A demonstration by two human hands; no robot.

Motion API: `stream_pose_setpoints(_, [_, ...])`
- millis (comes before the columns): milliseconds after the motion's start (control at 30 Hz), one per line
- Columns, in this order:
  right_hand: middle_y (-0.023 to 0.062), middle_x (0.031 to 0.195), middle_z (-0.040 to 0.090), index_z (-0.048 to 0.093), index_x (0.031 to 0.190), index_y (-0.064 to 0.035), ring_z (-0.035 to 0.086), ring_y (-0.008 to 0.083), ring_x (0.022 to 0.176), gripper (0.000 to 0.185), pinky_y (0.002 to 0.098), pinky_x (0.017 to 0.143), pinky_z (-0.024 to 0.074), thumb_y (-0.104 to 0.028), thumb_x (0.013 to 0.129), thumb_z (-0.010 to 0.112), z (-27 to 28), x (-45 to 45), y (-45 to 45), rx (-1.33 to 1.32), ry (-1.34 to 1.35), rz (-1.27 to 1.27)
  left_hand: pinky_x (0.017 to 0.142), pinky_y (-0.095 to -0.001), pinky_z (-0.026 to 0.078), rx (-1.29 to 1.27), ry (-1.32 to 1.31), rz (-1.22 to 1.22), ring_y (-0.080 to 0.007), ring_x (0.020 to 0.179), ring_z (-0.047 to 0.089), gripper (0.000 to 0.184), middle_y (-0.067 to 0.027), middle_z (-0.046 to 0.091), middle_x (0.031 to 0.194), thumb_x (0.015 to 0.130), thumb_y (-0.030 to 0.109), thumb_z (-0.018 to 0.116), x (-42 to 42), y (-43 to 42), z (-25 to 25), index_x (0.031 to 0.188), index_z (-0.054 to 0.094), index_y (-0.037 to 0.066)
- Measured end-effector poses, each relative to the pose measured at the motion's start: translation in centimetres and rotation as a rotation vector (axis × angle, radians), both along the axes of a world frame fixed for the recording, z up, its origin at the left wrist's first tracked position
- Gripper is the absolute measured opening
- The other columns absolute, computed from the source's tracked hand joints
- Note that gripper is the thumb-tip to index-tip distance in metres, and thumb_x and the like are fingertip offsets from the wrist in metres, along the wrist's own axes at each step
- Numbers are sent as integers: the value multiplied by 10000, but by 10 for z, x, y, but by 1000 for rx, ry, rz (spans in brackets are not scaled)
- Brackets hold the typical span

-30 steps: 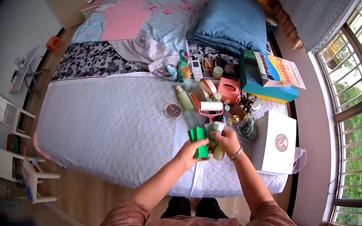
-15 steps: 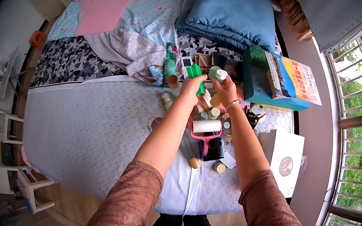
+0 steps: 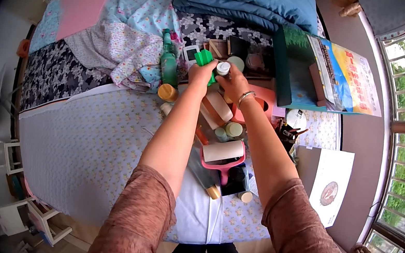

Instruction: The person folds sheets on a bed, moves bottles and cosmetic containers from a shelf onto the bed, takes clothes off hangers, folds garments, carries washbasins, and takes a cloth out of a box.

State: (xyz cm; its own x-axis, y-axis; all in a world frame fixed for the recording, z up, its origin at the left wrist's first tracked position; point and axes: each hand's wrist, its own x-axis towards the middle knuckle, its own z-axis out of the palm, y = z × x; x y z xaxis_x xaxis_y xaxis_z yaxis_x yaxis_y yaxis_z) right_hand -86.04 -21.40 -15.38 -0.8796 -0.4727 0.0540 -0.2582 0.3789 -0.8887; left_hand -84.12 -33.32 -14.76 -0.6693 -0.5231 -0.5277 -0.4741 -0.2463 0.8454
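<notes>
Green object (image 3: 204, 58) in left hand (image 3: 200, 76); white-capped bottle (image 3: 223, 69), right hand (image 3: 234, 84).

Left hand (image 3: 200, 76): green object (image 3: 203, 58); right (image 3: 236, 85): bottle (image 3: 223, 69)

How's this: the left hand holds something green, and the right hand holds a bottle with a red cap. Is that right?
Not quite: the bottle in the right hand has a white cap, not red, as the head view shows. The left hand does hold the green object.
</notes>
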Motion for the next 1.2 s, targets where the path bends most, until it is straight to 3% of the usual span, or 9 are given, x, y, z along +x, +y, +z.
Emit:
stream_pose_setpoints(133, [176,930,544,432,1059,-57,535,310,827,416,342,704,435,-97,669,570,-13,-2,0,286,135,-44,618,-313,397,30,-98,-143,-157,711,504,352,-48,551,816,648,305,672,-2,-2,-27,869,565,53])
stream_pose_setpoints(367, [163,919,553,523,940,-27,544,302,806,252,330,690,450,-83,695,547,29,9,22,51,115,-235,704,-290,402,-126,-151,-234,-175,813,511,319,-86,551,908,747,229,569,6,-3,-8,950,517,-12])
stream_pose_setpoints(433, [129,861,575,531,913,-14,566,223,755,209,276,652,453,-116,732,555,58,21,41,-86,125,-335,757,-304,398,-335,203,40,-221,886,524,391,-151,538,959,765,252,520,18,1,4,1013,472,-47])
stream_pose_setpoints(533, [65,756,578,534,879,0,537,117,694,153,222,630,425,-111,774,528,88,51,85,-236,-5,-509,774,-257,389,-237,486,23,-172,881,523,273,-126,557,936,842,178,426,68,9,63,996,493,-37])
stream_pose_setpoints(600, [35,708,557,544,841,-3,503,83,648,126,196,591,401,-113,786,518,104,88,118,-368,-111,-614,747,-264,401,-481,580,0,-182,827,534,197,-105,566,905,830,115,451,112,16,80,929,531,-36])
stream_pose_setpoints(733, [16,662,524,538,765,-16,452,61,582,110,185,516,367,-9,764,428,129,194,179,-313,-269,-594,759,-341,386,-878,576,-326,-262,855,512,134,-122,545,934,769,9,481,229,45,122,890,536,-13])
stream_pose_setpoints(900, [22,665,531,525,751,-11,480,87,579,221,206,521,404,89,685,339,145,356,217,-186,-591,-367,888,-457,252,-974,302,-887,-262,956,456,289,-67,504,1039,754,65,460,359,82,148,1043,475,69])
stream_pose_setpoints(1067, [113,777,581,558,895,-92,563,246,719,185,316,671,450,-81,741,456,181,470,228,315,-504,43,895,-465,253,-942,71,-1563,-253,943,465,274,-72,515,975,763,166,479,415,109,172,1023,477,79])
stream_pose_setpoints(1200, [133,816,584,542,928,-120,552,303,774,201,370,676,440,-178,769,434,203,521,245,484,-413,-31,874,-449,276,-1056,355,-1680,-251,917,473,252,-82,517,946,758,170,494,424,148,207,991,485,75])
